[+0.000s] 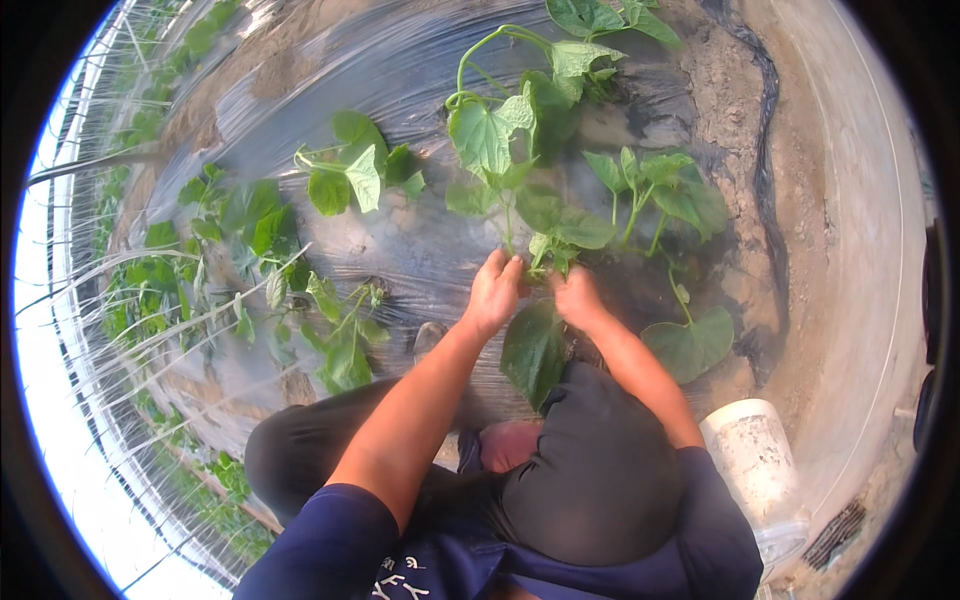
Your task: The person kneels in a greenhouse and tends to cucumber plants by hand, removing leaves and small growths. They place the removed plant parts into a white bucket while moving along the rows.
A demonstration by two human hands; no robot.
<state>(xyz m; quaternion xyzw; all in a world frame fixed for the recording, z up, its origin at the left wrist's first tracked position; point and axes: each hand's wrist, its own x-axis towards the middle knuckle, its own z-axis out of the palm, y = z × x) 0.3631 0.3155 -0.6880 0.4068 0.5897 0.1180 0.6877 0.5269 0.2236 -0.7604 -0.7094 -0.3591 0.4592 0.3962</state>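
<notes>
Both my hands meet low on a leafy green vine plant point(555, 225) that stands in ground covered with plastic film. My left hand point(496, 291) has its thumb and fingertips pressed at the left side of the stem; what lies between them is hidden. My right hand point(577, 296) pinches the plant's stem just right of it, with the fingers closed. A large dark green leaf point(534, 351) hangs below the hands, close to my knee. Another broad leaf point(688, 343) lies to the right of my right forearm.
More vine plants grow ahead point(491, 131) and to the left point(345, 330), through plastic mulch film point(352, 251). White strings point(172, 322) stretch along the left side. A dirty white bucket point(754, 465) lies beside my right arm. A black drip hose or film strip point(769, 150) runs along the soil at right.
</notes>
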